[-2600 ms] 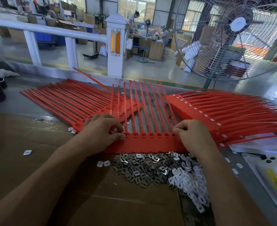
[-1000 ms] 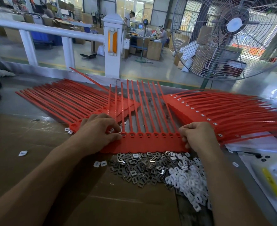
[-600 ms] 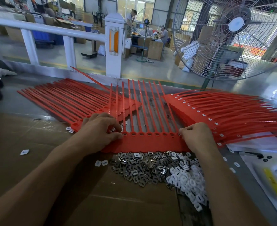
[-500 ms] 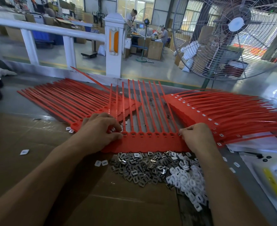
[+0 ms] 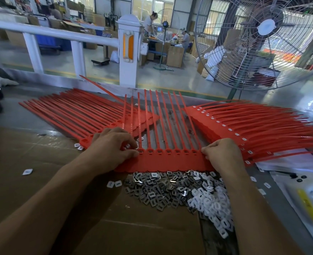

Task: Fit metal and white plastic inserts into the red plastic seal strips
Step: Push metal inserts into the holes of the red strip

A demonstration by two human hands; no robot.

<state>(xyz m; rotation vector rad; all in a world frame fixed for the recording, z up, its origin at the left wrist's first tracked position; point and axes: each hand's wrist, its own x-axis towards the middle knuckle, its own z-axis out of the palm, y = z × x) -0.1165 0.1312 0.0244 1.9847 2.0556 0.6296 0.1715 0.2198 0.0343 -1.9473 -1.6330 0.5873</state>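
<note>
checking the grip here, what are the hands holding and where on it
Both hold the red seal strip sheet lying on the table: left hand pinches its head row near the left end, right hand grips the right end.

Right hand (image 5: pixel 223 153) shifted rightward along red strip comb (image 5: pixel 166 161); little else changed

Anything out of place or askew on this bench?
Yes: one red strip in the left stack sticks up at an angle, and a few white inserts lie scattered away from the pile.
</note>
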